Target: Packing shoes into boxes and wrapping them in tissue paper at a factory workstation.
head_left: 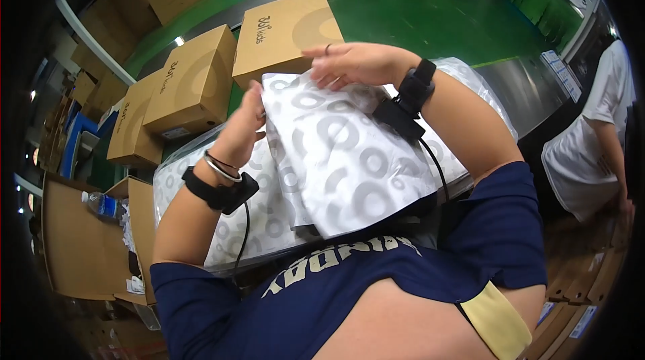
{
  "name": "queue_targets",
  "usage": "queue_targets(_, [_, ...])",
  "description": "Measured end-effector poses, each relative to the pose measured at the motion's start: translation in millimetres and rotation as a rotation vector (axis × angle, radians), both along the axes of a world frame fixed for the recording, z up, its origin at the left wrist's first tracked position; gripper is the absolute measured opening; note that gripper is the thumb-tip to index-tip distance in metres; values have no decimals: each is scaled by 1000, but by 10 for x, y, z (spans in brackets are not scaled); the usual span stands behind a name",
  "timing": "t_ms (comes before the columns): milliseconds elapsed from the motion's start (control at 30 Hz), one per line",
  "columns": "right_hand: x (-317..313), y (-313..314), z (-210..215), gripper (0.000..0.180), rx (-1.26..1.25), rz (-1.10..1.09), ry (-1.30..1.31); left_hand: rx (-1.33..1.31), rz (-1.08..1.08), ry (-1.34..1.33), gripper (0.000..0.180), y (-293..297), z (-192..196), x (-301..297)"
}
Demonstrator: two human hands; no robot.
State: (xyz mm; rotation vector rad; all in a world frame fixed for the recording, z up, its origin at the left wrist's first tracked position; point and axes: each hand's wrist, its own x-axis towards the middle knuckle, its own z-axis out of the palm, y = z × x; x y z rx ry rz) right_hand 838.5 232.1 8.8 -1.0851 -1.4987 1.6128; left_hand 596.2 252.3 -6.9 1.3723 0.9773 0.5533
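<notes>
White wrapping paper (376, 158) printed with grey ring shapes lies in front of me, layered on a wider stack of the same printed paper (252, 225). My left hand (243, 121) is at the upper left edge of the top paper, fingers stretched out and thumb apart, not visibly gripping it. Above the far edge, my right hand (359, 64) is open with its fingers spread and slightly blurred. Whether its fingertips touch the paper I cannot tell. Both wrists wear black straps with small dark devices and cables.
Brown shoebox-like cartons (285, 30) (191, 81) (138, 125) stand beyond the paper, ahead and to the left. A green conveyor belt (430, 24) runs behind them. An open carton (80, 239) with a plastic bottle (101, 204) is at left. Another person (591, 138) in white is at right.
</notes>
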Motion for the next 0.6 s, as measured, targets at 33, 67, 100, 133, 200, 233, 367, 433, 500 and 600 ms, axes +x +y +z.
queue_targets(33, [-51,-27,53,57,127,81,-190,-137,75,-74,88,-35,168,10])
queue_targets(67, [-84,-8,106,54,181,142,-304,-111,111,-109,92,-68,260,29])
queue_targets(100, [-51,63,94,47,224,172,-177,-114,111,-105,92,-134,306,93])
queue_targets(133, [-29,82,171,43,313,93,-155,58,65,-26,93,-230,343,154])
queue_targets(200, [151,85,329,36,511,-123,-249,259,-14,48,105,-223,225,178])
queue_targets(233, [308,118,313,37,570,-212,-316,574,-118,273,104,-116,-20,103])
queue_targets(367, [886,68,-75,43,412,-201,-525,446,-175,228,101,-179,-250,106])
queue_targets(433, [1006,91,-376,53,245,-144,-285,376,-98,69,97,-78,-389,46])
queue_targets(500, [969,94,-538,58,221,-95,-109,346,-103,36,97,-88,-332,107])
queue_targets(600, [791,205,-557,44,282,-147,-51,357,-91,65,96,-84,-332,104])
